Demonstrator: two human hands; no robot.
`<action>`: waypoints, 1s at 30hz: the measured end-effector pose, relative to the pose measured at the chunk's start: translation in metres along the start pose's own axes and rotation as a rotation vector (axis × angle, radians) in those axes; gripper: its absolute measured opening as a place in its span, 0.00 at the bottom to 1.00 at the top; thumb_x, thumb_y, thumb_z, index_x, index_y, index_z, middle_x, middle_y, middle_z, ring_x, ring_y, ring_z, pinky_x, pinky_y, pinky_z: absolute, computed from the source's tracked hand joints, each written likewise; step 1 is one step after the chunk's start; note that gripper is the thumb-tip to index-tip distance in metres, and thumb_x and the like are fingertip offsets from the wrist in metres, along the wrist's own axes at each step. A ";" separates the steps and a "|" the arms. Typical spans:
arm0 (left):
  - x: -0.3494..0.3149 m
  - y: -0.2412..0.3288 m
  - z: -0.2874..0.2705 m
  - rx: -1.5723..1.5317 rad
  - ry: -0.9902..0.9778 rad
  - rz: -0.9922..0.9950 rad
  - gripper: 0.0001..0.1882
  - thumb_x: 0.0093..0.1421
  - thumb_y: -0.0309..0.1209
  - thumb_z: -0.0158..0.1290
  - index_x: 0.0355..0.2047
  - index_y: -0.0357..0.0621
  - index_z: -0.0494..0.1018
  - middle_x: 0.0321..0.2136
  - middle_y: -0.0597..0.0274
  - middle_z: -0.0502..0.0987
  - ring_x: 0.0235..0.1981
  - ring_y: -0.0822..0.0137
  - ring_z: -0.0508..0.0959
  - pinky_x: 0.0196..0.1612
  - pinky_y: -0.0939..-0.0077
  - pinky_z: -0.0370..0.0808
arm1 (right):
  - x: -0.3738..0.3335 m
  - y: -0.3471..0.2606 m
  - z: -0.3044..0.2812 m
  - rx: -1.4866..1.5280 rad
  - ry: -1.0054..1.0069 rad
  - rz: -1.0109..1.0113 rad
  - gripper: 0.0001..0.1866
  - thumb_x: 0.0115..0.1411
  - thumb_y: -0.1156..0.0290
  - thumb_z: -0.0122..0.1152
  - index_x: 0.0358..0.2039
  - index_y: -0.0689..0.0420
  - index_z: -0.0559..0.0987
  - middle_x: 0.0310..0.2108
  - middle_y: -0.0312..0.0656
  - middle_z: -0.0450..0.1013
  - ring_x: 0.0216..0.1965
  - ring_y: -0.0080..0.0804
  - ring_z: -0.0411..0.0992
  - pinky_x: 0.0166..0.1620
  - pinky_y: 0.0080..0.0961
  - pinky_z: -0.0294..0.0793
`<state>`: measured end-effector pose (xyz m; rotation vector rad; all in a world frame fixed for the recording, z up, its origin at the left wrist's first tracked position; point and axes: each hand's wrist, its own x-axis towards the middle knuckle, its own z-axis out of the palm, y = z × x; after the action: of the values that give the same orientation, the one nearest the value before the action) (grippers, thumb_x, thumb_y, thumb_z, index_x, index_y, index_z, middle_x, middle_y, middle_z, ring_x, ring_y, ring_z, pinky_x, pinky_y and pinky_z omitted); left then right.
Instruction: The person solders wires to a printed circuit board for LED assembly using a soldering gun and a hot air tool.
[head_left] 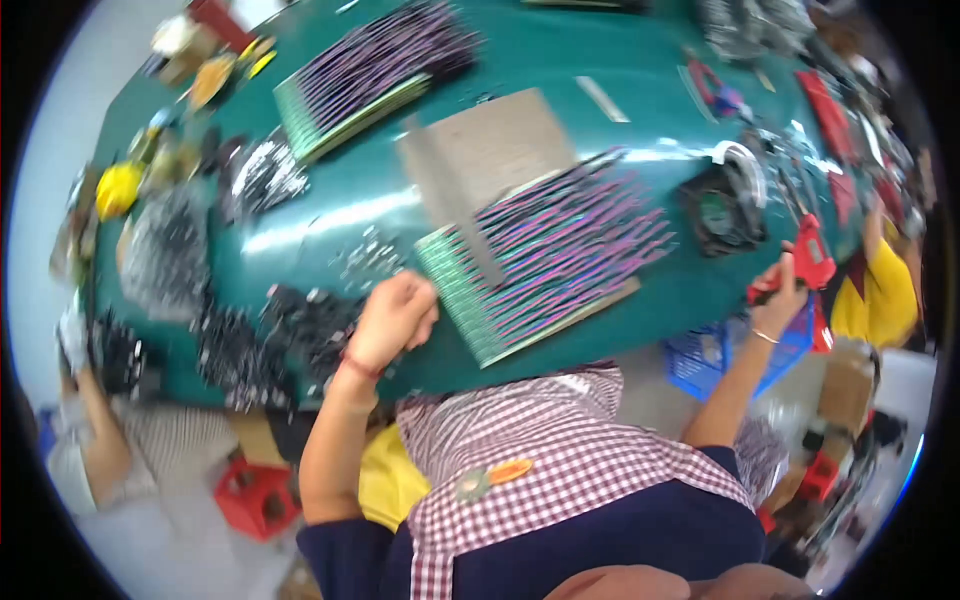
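My left hand [395, 315] is closed into a fist over the table, just left of a panel of green boards [462, 290]. Whatever its fingers may hold is hidden. Rows of dark and pinkish-purple wires [570, 245] run from the green boards toward the right. A flat grey bar [470, 225] lies across the wires near the boards. At the table's right edge, my right hand [780, 295] is wrapped round the handle of a red pistol-shaped tool [812, 258]. Small shiny parts [370, 255] are scattered beyond my left hand.
Black parts lie in heaps [310, 325] left of my left hand. A second wired panel [375, 70] sits farther back. A black fan [720, 205] stands near the tool; a blue basket [700, 360] is below the right edge. Another person's arm [95, 410] shows at far left.
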<state>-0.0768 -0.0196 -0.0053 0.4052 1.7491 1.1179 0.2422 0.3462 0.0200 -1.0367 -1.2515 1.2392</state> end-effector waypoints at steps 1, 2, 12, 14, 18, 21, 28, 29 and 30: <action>0.001 -0.004 0.001 -0.018 0.053 0.014 0.11 0.61 0.31 0.43 0.25 0.38 0.67 0.13 0.66 0.70 0.10 0.77 0.68 0.12 0.84 0.62 | 0.010 0.002 -0.005 -0.071 0.037 0.086 0.12 0.58 0.68 0.56 0.40 0.59 0.74 0.13 0.30 0.59 0.12 0.17 0.55 0.16 0.17 0.56; -0.002 0.005 0.002 -0.032 0.086 -0.033 0.09 0.61 0.30 0.43 0.29 0.37 0.67 0.15 0.66 0.71 0.11 0.77 0.69 0.12 0.83 0.63 | 0.018 0.008 -0.008 -0.147 0.073 0.158 0.12 0.59 0.68 0.55 0.41 0.59 0.74 0.13 0.29 0.58 0.12 0.16 0.54 0.17 0.16 0.56; 0.031 -0.015 -0.088 0.742 0.751 0.422 0.03 0.54 0.26 0.49 0.27 0.40 0.71 0.23 0.53 0.75 0.24 0.55 0.75 0.29 0.67 0.72 | -0.033 -0.031 0.004 0.363 -0.244 -0.037 0.19 0.64 0.68 0.43 0.53 0.63 0.61 0.18 0.34 0.57 0.17 0.19 0.53 0.22 0.16 0.55; 0.048 -0.010 -0.088 0.925 0.564 0.450 0.05 0.49 0.25 0.50 0.29 0.41 0.72 0.29 0.54 0.73 0.35 0.52 0.73 0.39 0.64 0.71 | -0.049 -0.034 0.015 0.399 -0.266 -0.049 0.19 0.65 0.68 0.42 0.53 0.63 0.60 0.18 0.34 0.56 0.17 0.19 0.53 0.22 0.16 0.55; 0.058 -0.002 -0.090 0.976 0.401 0.346 0.04 0.50 0.25 0.50 0.27 0.41 0.71 0.28 0.55 0.71 0.36 0.52 0.72 0.39 0.63 0.70 | -0.068 -0.034 0.030 0.440 -0.377 -0.034 0.19 0.65 0.68 0.41 0.53 0.64 0.60 0.17 0.34 0.56 0.16 0.18 0.53 0.20 0.15 0.55; 0.058 -0.006 -0.088 1.061 0.390 0.444 0.03 0.51 0.25 0.49 0.28 0.41 0.70 0.28 0.54 0.71 0.34 0.52 0.72 0.38 0.62 0.71 | -0.078 -0.033 0.037 0.449 -0.388 -0.002 0.19 0.65 0.68 0.40 0.53 0.64 0.60 0.17 0.34 0.56 0.15 0.17 0.52 0.18 0.14 0.55; 0.053 -0.010 -0.087 0.828 0.560 0.585 0.03 0.54 0.24 0.47 0.28 0.37 0.66 0.29 0.50 0.71 0.34 0.50 0.71 0.38 0.61 0.69 | -0.091 -0.031 0.067 0.511 -0.511 0.026 0.19 0.65 0.67 0.40 0.53 0.64 0.60 0.16 0.34 0.55 0.14 0.17 0.52 0.17 0.14 0.55; 0.048 -0.008 -0.087 0.759 0.569 0.551 0.03 0.54 0.23 0.46 0.29 0.37 0.66 0.29 0.50 0.71 0.34 0.50 0.71 0.38 0.62 0.69 | -0.091 -0.029 0.073 0.517 -0.563 0.046 0.19 0.65 0.68 0.41 0.53 0.64 0.60 0.17 0.34 0.55 0.15 0.17 0.52 0.19 0.14 0.55; 0.044 -0.005 -0.087 0.685 0.583 0.521 0.03 0.53 0.22 0.46 0.29 0.37 0.66 0.29 0.50 0.71 0.35 0.49 0.71 0.38 0.62 0.69 | -0.090 -0.029 0.079 0.529 -0.586 0.043 0.19 0.65 0.68 0.41 0.53 0.64 0.60 0.17 0.34 0.55 0.15 0.17 0.52 0.19 0.14 0.55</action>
<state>-0.1710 -0.0350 -0.0254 1.0819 2.6427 1.0093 0.1739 0.2469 0.0463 -0.3198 -1.2175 1.8594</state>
